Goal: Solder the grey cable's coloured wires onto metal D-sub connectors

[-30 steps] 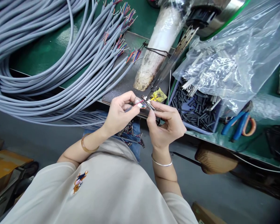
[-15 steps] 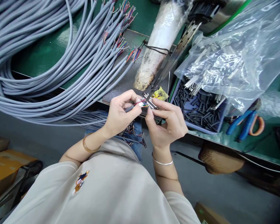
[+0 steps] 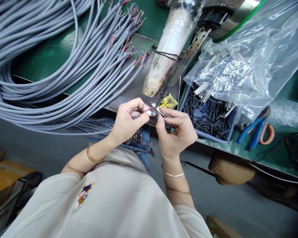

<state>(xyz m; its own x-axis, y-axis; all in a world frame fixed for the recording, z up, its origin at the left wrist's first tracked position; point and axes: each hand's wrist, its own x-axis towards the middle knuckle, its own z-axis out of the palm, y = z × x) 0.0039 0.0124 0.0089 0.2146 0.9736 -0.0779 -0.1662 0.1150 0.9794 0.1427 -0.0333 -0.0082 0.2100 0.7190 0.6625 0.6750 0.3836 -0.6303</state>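
Observation:
My left hand (image 3: 129,116) is closed in a pinch on the end of a grey cable, whose thin coloured wires (image 3: 149,111) fan out past the fingertips. In my right hand (image 3: 176,129), thumb and fingers grip a small metal multi-pin connector (image 3: 158,109) by one end. The wires meet the connector between the two hands; which are joined to it I cannot tell. A soldering iron (image 3: 171,77) slants down from the upper right, its dark tip at the connector. Just behind lies a crumpled yellow piece (image 3: 170,101).
Grey cables (image 3: 64,76) with stripped ends cover the left bench. A plastic-wrapped white roll (image 3: 161,59) with a scorched end lies beside the iron. To the right are a blue tray (image 3: 213,138) of black tubing pieces, a plastic bag (image 3: 238,66) of connectors and blue-handled pliers (image 3: 258,134). Wired connectors (image 3: 139,140) rest on my lap.
The connector has tilted slightly and moved a little left along with my right hand. Both hands keep their grips. The view has shifted slightly.

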